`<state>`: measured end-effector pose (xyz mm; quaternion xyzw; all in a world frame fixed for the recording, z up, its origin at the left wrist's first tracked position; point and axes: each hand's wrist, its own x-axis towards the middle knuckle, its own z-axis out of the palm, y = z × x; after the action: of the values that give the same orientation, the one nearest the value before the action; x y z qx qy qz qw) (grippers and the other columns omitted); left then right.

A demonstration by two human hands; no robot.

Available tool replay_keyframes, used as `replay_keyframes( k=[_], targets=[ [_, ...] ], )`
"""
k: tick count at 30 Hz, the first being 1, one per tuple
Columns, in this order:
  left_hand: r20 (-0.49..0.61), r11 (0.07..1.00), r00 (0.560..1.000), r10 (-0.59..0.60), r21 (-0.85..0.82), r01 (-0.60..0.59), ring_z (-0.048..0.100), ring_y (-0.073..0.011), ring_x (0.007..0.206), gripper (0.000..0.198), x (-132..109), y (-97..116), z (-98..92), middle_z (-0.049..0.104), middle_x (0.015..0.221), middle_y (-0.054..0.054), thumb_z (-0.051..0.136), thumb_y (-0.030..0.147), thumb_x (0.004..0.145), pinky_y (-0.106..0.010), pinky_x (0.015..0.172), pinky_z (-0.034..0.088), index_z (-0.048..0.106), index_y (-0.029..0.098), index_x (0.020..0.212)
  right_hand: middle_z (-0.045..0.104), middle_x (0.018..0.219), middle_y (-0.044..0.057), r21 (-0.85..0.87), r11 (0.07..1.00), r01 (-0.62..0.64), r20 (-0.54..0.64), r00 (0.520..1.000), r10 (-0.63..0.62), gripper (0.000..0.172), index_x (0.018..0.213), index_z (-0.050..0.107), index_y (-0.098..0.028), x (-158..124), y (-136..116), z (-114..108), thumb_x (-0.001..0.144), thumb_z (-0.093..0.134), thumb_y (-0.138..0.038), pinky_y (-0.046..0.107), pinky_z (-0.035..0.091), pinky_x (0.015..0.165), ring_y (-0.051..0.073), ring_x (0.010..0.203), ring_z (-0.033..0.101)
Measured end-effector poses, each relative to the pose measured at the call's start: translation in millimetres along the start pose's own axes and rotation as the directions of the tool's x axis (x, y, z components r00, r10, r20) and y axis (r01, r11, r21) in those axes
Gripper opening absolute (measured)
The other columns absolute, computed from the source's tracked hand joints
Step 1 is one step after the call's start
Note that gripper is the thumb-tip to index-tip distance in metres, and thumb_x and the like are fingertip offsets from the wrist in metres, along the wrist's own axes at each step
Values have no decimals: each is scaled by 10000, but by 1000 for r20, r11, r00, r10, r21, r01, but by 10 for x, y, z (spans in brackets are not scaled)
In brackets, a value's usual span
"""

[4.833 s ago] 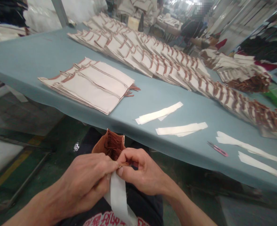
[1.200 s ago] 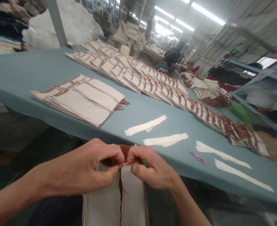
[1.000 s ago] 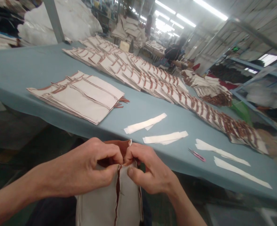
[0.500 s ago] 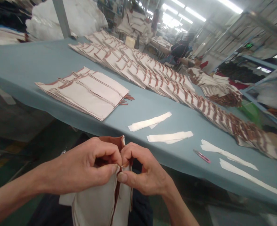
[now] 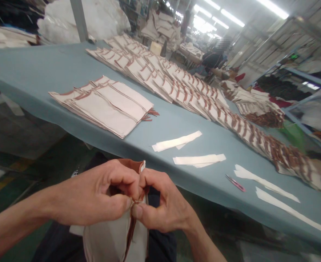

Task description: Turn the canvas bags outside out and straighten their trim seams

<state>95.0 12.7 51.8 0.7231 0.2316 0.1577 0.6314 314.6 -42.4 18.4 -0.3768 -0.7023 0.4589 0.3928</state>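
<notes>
Both hands pinch the top edge of a cream fabric piece with brown lining [image 5: 108, 234], which looks like a sewn bag panel and hangs over my lap. My left hand [image 5: 95, 194] is closed on the edge from the left, thumb on top. Right beside it, my right hand [image 5: 161, 198] grips the same edge, thumb and forefinger pressed together at the brown-lined seam. The fingertips nearly meet there. What lies between them is too small to make out. A flap of brown lining [image 5: 130, 164] stands up behind the fingers.
On the blue table [image 5: 40, 69] lies a stack of cream panels with brown trim [image 5: 108, 105]. White strips [image 5: 200, 159] lie nearer, beside pink-handled thread snips [image 5: 236, 183]. Long overlapping rows of similar pieces [image 5: 176, 89] run along the back. A person [image 5: 215, 60] sits farther off.
My pinching fingers have shifted slightly down and left along with the fabric edge. The view has turned a little, so the table things appear slightly farther right. The grip stays the same.
</notes>
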Motion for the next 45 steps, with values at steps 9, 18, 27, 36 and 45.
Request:
replay_keyframes(
  k=[9,18,27,36,45],
  targets=[
    [69,996,994,-87,7,87,502,-153,704,155,-43,66,-52,580,767,22,638,288,859,-241,601,394,602,228,721,647,743,-45,-162,982,-94,27,995,99,213,763,541,-269,29,-234,31,778,750,-309,310,488,749,162,688,571],
    [104,991,987,-120,73,113,477,-133,680,304,-150,-7,-148,589,766,34,681,430,993,-221,575,354,617,219,785,755,848,-25,-163,983,-86,136,985,109,351,866,695,-233,49,-239,-123,1028,855,-500,286,493,766,145,749,621],
    [-7,931,992,-126,345,120,390,-106,544,267,-169,94,-213,433,608,75,627,234,899,-271,488,236,490,237,670,782,829,-3,-345,933,99,55,995,-85,125,906,735,-248,105,-267,-43,1010,723,-179,301,480,735,179,772,672],
    [-23,906,998,65,420,-49,447,-107,569,336,-105,233,-186,455,663,70,532,221,1052,-248,536,330,450,239,727,798,982,22,-263,947,185,-68,975,-209,96,982,657,-261,191,-234,-104,991,704,-177,347,568,913,212,951,736],
    [-142,887,982,125,459,-47,661,-182,802,405,-28,123,-29,693,775,9,473,302,1120,-238,722,520,563,234,730,773,912,22,-134,966,-223,-341,925,166,183,994,713,-229,-150,-158,251,998,778,-400,332,530,780,205,823,700]
  ],
)
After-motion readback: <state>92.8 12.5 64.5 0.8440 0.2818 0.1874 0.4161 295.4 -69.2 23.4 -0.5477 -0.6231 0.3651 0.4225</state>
